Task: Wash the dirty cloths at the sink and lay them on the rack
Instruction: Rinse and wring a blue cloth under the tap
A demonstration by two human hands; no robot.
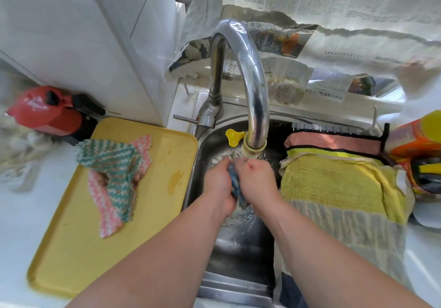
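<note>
Blue cloth (235, 183): bunched between both hands over the sink (238, 255), right under the tap (250, 81) spout. Water splashing below the hands.
L hand (218, 183): fingers curled round the cloth's left side, grasping it.
R hand (259, 181): fingers curled round the right side, also grasping. Hands pressed close together, the cloth showing only as a strip between them. Forearms bare.

Sink: steel, 1 basin, wet. Yellow knob (232, 136) just beside the spout end. 1 chrome tap, high arch, lever sticking out left at its base.

Left of sink: 1 yellow tray (71, 248) on white tabletop (14, 212). On it 2 zigzag cloths, crumpled and overlapping: green cloth (112, 164) on top, pink cloth (105, 202) under it, sticking out toward the near side. 2 small puddles (175, 180) on the tray near the sink edge.

Right of sink: 1 black rack (384, 136), mostly covered. 2 items on it: salmon cloth (334, 140) at the back, yellow towel (334, 183) in front, touching it; the towel's near end is grey-striped.

Further out: red object (45, 112) far left, behind the tray; can't tell what it is. Orange pack (415, 140) far right, beside the rack. Newspaper (334, 9) sheets cover the back wall, lower edges torn. White cabinet (71, 33) upper left.
</note>
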